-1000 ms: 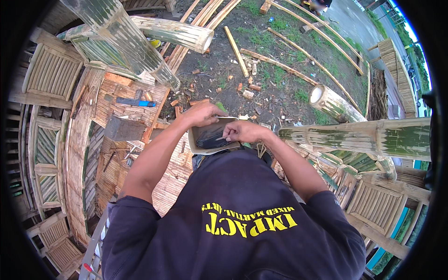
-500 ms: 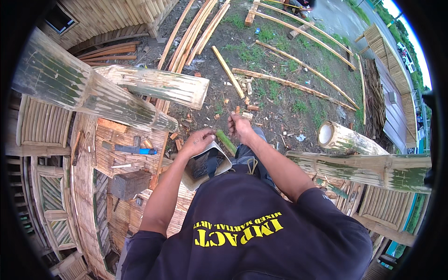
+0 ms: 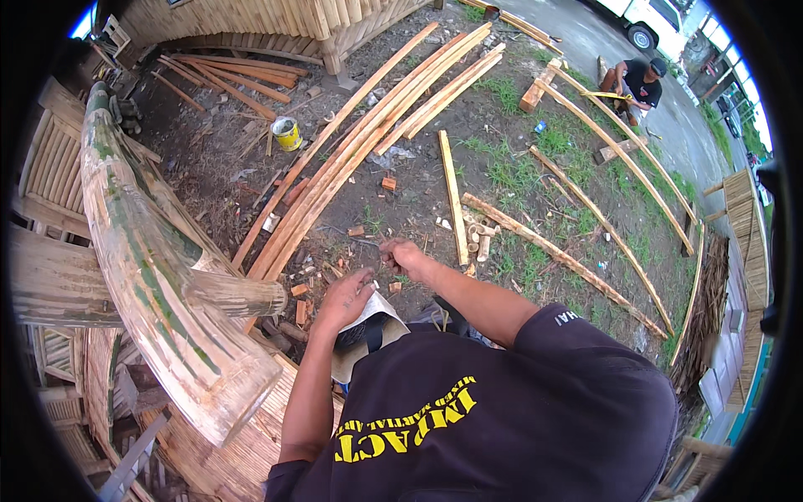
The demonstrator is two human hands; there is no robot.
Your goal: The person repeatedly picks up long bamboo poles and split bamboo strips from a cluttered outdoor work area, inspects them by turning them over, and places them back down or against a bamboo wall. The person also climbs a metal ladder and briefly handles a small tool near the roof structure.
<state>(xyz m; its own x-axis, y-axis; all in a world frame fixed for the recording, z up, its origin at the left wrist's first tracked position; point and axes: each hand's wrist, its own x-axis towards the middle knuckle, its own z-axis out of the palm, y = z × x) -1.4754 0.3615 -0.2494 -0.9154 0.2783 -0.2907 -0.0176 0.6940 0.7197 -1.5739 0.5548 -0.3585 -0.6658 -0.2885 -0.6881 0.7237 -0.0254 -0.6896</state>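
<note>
My left hand is at the rim of a pale, cut-open plastic container with a dark strap, held close against my waist. Its fingers are pressed together around a small pale bit too small to name. Just ahead and to the right, my right hand is closed in a pinch, knuckles up. Whatever its fingertips may hold is hidden. The two hands are close together but apart. The inside of the container is mostly covered by my left hand and the strap.
Thick bamboo poles jut in at the left, above a bamboo platform and a grey metal blade. Long wooden strips lie ahead among wood offcuts. A yellow-labelled can stands beyond. Another person crouches at far right.
The view has swung left and farther out, bringing in the can and more of the crouching person. My right hand has come nearer my left; the green bamboo piece between them is out of sight.
</note>
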